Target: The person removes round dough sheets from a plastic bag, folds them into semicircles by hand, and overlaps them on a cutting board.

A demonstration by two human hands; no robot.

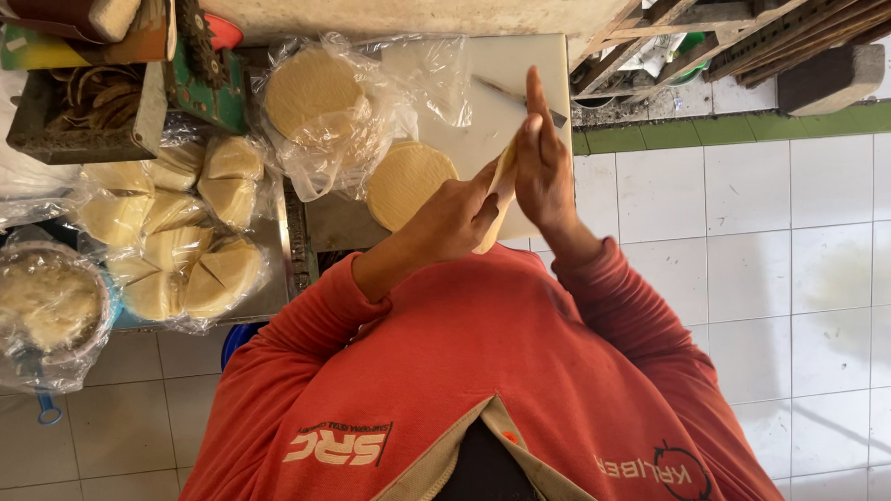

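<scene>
Orange sleeves fill the near part of the view, and from them both forearms reach away toward a white cutting board (520,83) on the far side. Left hand (455,218) is curled around the lower part of a pale, folded wrapper sheet (501,181), its fingers closed on it from the left. Right hand (543,162) presses flat against the same sheet from the right, its fingers straight and together, pointing away, so the sheet is pinched upright between the two hands and mostly hidden by them. Just left of the hands, a round stack of pale wrappers (406,181) lies on the board. Farther left, a second round stack (311,88) sits inside a crumpled clear plastic bag (418,74). A knife (515,93) rests on the board beyond the hands. At the far left, folded triangular pieces (186,232) are heaped in clear plastic, and a bowl of pale filling (46,301) covered in plastic sits beside them. White floor tiles (742,260) spread to the right.
</scene>
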